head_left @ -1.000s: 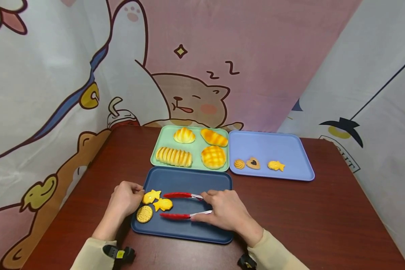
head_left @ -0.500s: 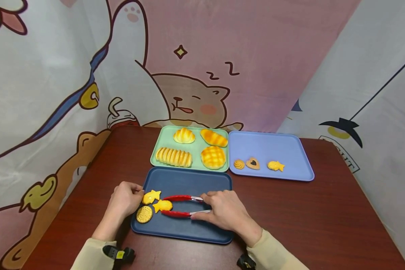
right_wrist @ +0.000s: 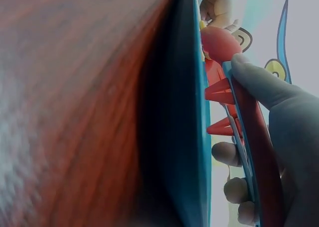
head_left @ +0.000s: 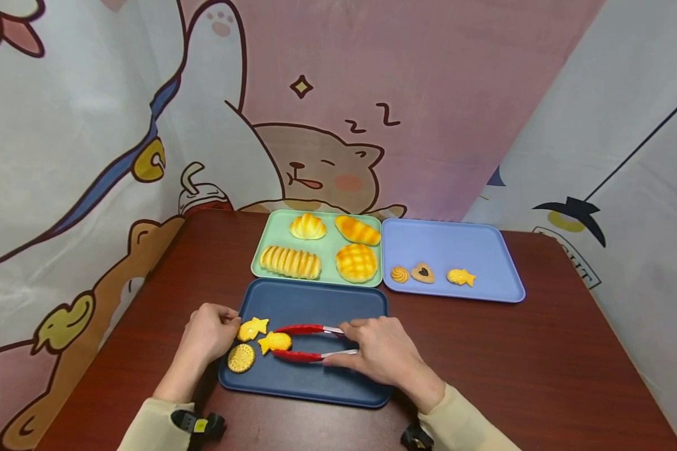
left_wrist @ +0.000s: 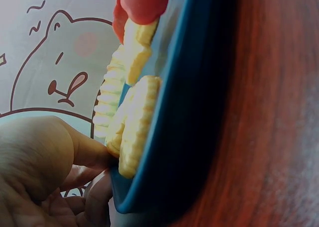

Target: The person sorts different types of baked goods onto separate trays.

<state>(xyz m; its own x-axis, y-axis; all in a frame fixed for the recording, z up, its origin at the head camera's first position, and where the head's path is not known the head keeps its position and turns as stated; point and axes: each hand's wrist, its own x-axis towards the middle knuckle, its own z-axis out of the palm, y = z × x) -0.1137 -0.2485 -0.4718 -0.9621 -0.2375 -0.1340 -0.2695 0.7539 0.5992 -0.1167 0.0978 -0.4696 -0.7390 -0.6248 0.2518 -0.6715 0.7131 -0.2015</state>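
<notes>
My right hand [head_left: 383, 351] holds red-tipped metal tongs [head_left: 303, 357] over the navy tray [head_left: 316, 300], thumb and fingers on opposite arms. Between the tong tips is a yellow fish-shaped cookie [head_left: 274, 342]; in the left wrist view the red tips [left_wrist: 145, 5] press around it. A second fish-shaped cookie [head_left: 252, 329] and a round ridged cracker [head_left: 241, 358] lie at the tray's left end. My left hand [head_left: 207, 332] pinches the tray's left rim, its thumb close beside the cookies. Part of the second fish cookie is hidden behind the cracker in the left wrist view.
Behind stands a green tray [head_left: 327, 270] with several toy breads. Right of it, a light-blue tray [head_left: 446, 244] holds a swirl cookie [head_left: 399, 274], a heart cookie [head_left: 423, 273] and a fish cookie [head_left: 461, 277]. A patterned cloth [head_left: 429, 94] hangs behind the brown table [head_left: 485, 357].
The tong arms have drawn closer together around the nearer fish-shaped cookie. It has then shifted slightly right along with the tongs and right hand. My left hand stays on the rim.
</notes>
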